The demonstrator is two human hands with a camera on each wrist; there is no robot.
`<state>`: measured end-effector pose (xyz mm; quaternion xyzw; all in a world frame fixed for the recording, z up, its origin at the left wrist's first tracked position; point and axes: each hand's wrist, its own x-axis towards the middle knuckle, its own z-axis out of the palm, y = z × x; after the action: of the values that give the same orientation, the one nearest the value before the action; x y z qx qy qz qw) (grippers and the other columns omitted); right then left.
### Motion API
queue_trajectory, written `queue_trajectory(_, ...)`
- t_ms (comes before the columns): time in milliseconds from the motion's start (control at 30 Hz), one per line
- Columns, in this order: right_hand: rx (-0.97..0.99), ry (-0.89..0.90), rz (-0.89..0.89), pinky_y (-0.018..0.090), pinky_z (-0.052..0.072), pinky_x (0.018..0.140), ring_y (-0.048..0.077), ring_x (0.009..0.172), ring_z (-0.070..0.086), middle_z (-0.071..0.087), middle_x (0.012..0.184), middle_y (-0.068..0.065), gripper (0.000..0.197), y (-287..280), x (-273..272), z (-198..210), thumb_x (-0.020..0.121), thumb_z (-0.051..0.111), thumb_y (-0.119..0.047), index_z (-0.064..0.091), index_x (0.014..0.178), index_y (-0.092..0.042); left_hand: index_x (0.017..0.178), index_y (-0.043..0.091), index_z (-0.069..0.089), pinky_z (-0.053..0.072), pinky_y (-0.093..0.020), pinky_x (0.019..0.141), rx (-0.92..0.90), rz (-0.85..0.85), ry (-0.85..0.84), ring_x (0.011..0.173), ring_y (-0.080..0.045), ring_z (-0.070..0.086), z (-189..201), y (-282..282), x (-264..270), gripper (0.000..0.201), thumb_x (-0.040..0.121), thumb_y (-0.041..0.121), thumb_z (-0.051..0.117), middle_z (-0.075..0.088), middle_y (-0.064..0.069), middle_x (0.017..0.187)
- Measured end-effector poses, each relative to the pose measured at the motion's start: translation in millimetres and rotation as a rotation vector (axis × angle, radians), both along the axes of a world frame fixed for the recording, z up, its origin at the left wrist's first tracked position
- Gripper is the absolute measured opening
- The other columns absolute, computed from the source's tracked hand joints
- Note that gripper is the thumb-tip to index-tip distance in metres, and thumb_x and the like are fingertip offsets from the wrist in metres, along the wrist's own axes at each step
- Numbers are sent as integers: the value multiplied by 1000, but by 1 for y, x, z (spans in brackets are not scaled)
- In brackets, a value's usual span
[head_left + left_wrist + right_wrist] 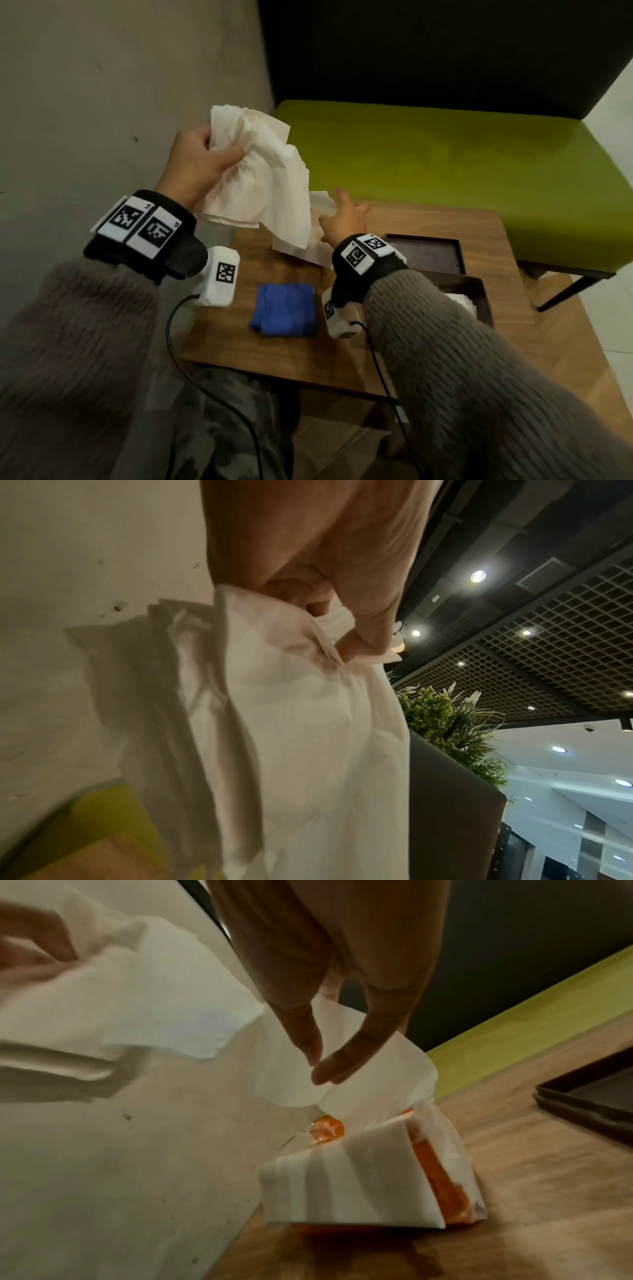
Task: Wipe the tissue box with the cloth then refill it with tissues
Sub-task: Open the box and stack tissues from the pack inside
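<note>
Tissues (260,178), upper left, bunched in left hand (195,161); light, soft, tearable, best pinched near edge; right hand (342,219) relaxed over packet (394,1172).

The right hand (343,218) hides most of the tissue pack (428,1164). A sleeve (445,342) covers the tissue box (479,291) partly. The left-hand tissues (113,993) blur.

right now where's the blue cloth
In the head view the blue cloth lies folded on the wooden table, near its front edge, between the two wrists.
</note>
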<state>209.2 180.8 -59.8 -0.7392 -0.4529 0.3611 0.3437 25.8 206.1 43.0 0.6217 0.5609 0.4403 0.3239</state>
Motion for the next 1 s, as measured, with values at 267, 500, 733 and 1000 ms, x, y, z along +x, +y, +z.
queue_trajectory(267,41,-161,-23,32,35,68,39,100,61,66,106,25,31,18,-2,-19,97,50,-19,65,106,7,93,19,64,50,-20,66,51,71,-83,73,-1,62,0,-6,-52,13,83,12,61,64,8,86)
queue_trajectory(500,-73,-438,265,31,42,85,34,115,56,57,127,19,32,13,-17,-22,92,52,-11,59,121,1,86,18,65,53,-18,60,-140,102,-370,68,-1,68,-9,-28,-78,9,90,14,58,73,11,71)
queue_trajectory(733,-60,-365,421,45,36,108,34,132,42,38,149,16,54,-24,-6,5,93,48,-24,38,145,-12,74,13,58,49,-15,50,-306,30,-493,52,-4,63,-24,-66,-56,22,87,2,45,67,7,56)
queue_trajectory(1000,-182,839,154,50,42,102,24,113,60,62,123,11,84,-135,21,20,74,51,-72,42,138,-19,84,15,61,46,-25,72,-545,-182,-652,71,-11,59,-50,-118,9,19,83,8,43,64,0,77)
